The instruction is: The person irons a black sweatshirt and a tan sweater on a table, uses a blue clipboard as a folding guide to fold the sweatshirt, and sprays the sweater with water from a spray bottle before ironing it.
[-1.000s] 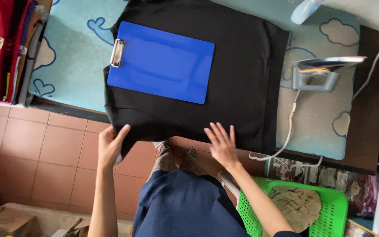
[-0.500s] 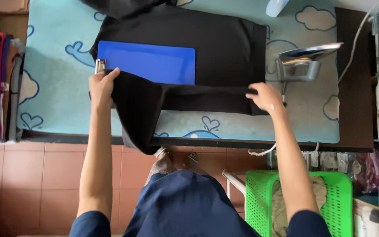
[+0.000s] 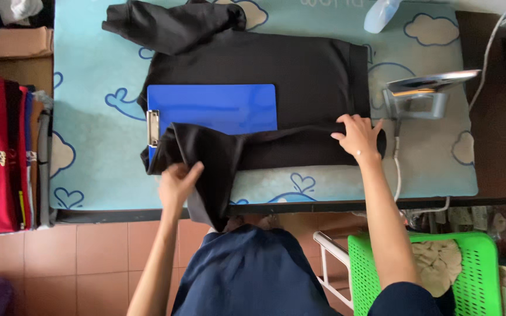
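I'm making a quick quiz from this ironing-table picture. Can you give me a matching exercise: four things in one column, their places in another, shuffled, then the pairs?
Things:
1. blue clipboard
2. iron
3. green basket
4. stack of folded clothes

Places:
A. on the floor, at the person's right
B. on the black garment
C. standing beyond the right hand
D. at the table's left end

Pairs: 1-B, 2-C, 3-A, 4-D

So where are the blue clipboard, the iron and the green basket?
Blue plastic clipboard (image 3: 218, 108), head view, bare board face.
Silver upright iron (image 3: 423, 96), head view, its body.
Green perforated plastic basket (image 3: 376, 263), head view, left wall.
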